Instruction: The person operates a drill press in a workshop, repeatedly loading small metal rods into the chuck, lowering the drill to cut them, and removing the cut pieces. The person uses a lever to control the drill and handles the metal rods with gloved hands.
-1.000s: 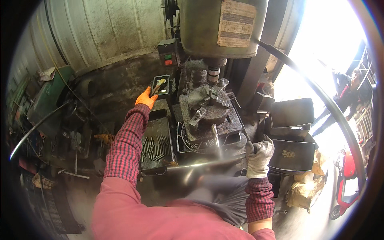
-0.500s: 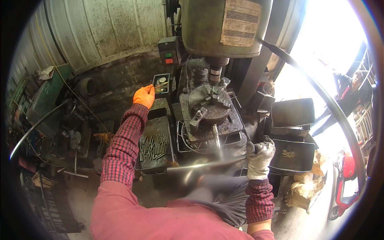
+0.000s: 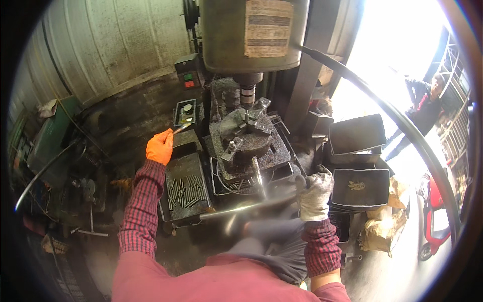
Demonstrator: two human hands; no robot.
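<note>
My left hand (image 3: pixel 160 147), in an orange glove, pinches a slim brush-like tool (image 3: pixel 181 128) with a pale tip. It is held just in front of a small open box (image 3: pixel 185 112) that contains a round tin and other small items. My right hand (image 3: pixel 316 195), in a dirty whitish glove, is closed round the right end of a shiny metal bar (image 3: pixel 241 208), which is partly blurred. Between and beyond my hands sits a round chuck (image 3: pixel 246 139) with jaws, on a grimy machine table under the drill spindle (image 3: pixel 247 94). No workpiece can be made out in its jaws.
A tray (image 3: pixel 198 156) with several short metal rods stands below my left hand. Dark bins (image 3: pixel 357 135) are stacked at right. A long curved lever (image 3: pixel 392 110) arches down the right side. A switch box (image 3: pixel 188 72) is behind. A person (image 3: pixel 422 105) stands outside.
My left hand has drawn back from the small box, bringing the brush-like tool out. My right hand stays on the bar. The whole view has shifted a little.
</note>
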